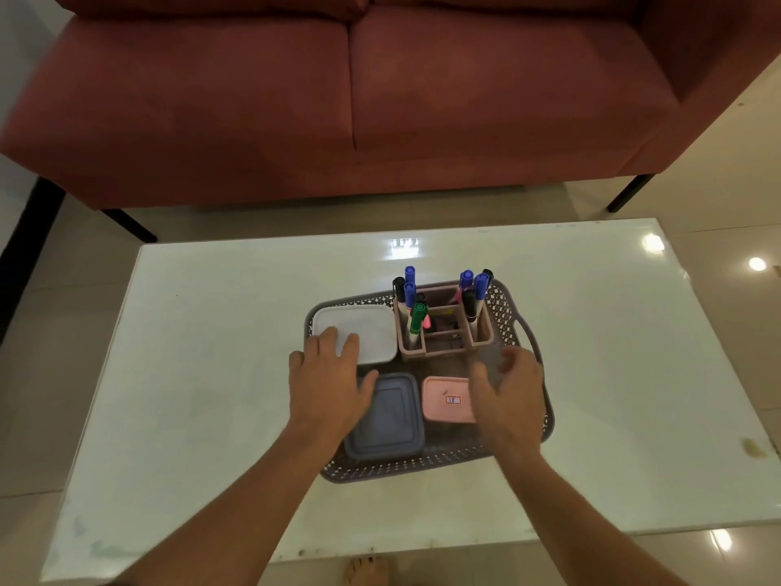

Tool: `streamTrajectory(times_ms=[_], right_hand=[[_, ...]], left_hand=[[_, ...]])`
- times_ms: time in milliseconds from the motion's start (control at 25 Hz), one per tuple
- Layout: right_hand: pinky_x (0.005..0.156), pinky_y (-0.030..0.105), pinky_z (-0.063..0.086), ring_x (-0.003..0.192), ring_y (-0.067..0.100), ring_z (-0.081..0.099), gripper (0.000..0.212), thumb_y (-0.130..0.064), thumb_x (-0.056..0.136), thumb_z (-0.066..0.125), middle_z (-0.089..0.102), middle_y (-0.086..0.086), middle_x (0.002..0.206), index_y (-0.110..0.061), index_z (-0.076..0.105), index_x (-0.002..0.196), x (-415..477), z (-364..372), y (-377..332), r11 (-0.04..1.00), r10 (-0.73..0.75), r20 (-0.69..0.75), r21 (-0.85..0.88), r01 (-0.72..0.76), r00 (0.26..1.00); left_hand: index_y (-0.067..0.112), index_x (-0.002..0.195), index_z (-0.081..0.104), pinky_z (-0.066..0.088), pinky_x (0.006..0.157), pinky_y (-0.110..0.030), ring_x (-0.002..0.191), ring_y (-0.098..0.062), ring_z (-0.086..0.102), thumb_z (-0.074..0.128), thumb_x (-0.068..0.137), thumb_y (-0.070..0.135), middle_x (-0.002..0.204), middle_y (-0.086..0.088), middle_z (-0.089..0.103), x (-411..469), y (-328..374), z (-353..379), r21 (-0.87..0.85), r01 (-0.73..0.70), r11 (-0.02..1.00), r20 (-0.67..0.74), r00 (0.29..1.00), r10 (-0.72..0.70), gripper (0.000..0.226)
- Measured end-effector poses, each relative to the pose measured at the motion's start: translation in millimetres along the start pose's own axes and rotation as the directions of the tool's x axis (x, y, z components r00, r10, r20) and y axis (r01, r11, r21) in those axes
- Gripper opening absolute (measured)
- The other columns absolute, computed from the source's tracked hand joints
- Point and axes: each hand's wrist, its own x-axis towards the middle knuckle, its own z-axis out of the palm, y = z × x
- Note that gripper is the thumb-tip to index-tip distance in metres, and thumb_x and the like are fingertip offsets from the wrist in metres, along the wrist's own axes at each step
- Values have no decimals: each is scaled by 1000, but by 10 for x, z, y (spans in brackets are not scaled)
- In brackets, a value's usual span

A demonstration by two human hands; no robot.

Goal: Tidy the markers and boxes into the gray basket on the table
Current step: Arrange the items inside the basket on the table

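Note:
A gray perforated basket (530, 332) sits in the middle of the white table (203, 374). Inside it lie a white box (372, 327) at the back left, a blue-gray box (391, 420) at the front left and a pink box (446, 399) with a small label at the front right. A pink holder (443, 346) at the back right carries several upright markers (409, 293), blue, black and green. My left hand (327, 382) lies flat with straight fingers over the white box's near edge and the basket's left rim. My right hand (509, 395) hovers relaxed over the basket's right side, partly covering the pink box.
A red sofa (338, 99) on black legs stands beyond the table's far edge. The floor is glossy beige tile. A brown stain (752, 448) marks the table's right edge. A bare foot (365, 570) shows below the near edge.

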Motion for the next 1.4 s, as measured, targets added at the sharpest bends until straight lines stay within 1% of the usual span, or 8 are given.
streamTrajectory(times_ms=[80, 160, 360, 560, 680, 840, 1080, 1400], right_hand=[[72, 41, 61, 85, 18, 68, 50, -50, 92, 56, 64, -1, 107, -21, 46, 132, 178, 18, -83, 958, 250, 61, 131, -256, 966], [65, 39, 62, 75, 21, 71, 49, -42, 96, 58, 70, 5, 97, -19, 47, 138, 286, 60, -136, 899, 338, 146, 241, -365, 930], [52, 27, 57, 69, 22, 67, 29, -10, 96, 65, 73, 18, 92, -15, 57, 124, 343, 71, -345, 676, 401, 243, 572, -464, 883], [61, 27, 62, 70, 22, 70, 32, 3, 93, 64, 74, 19, 89, -8, 63, 122, 400, 0, -282, 662, 431, 202, 591, -461, 879], [53, 27, 59, 64, 19, 67, 27, -7, 92, 70, 74, 18, 91, -12, 63, 117, 418, -1, -228, 682, 431, 194, 570, -458, 882], [56, 28, 60, 66, 20, 69, 26, -12, 89, 76, 73, 16, 90, -15, 60, 110, 409, 45, -245, 683, 425, 175, 582, -441, 888], [54, 25, 59, 74, 24, 75, 14, -3, 92, 67, 73, 13, 87, -8, 66, 105, 501, -94, -242, 705, 501, 125, 515, -488, 857], [57, 30, 62, 61, 21, 72, 13, -4, 91, 68, 76, 16, 84, -7, 66, 104, 585, -150, -173, 681, 538, 176, 486, -548, 825]], left_hand=[[16, 118, 64, 49, 80, -43, 105, -32, 59, 62, 89, 49, 120, -12, 60, -23, 31, 0, 28, -33, 999, -3, 999, 33, 44], [13, 99, 69, 50, 69, -41, 88, -31, 62, 70, 87, 41, 100, -11, 63, -28, 81, -2, 21, -49, 999, -28, 998, 50, 31], [13, 91, 71, 51, 62, -43, 79, -33, 62, 87, 70, 26, 91, -10, 64, -5, 130, 23, 15, -126, 992, -24, 992, 126, 30], [12, 88, 71, 51, 50, -39, 76, -32, 63, 90, 59, 7, 92, -11, 65, 42, 127, 53, 34, -161, 986, -35, 986, 163, 34], [12, 95, 70, 55, 57, -44, 95, -37, 66, 91, 55, 8, 113, -16, 67, 69, 149, 41, 12, -158, 987, 25, 987, 158, 45], [10, 93, 71, 55, 55, -46, 90, -40, 68, 89, 45, -3, 111, -19, 69, 96, 209, 3, 18, -143, 989, 80, 987, 142, 53], [11, 133, 52, 50, 90, -46, 129, -36, 48, 62, 86, -1, 147, -15, 44, 89, 361, -71, 1, -164, 987, 88, 983, 163, 49], [12, 134, 51, 50, 90, -48, 129, -36, 47, 61, 88, -1, 151, -15, 41, 65, 302, -38, 18, -191, 981, 81, 979, 189, 49]])
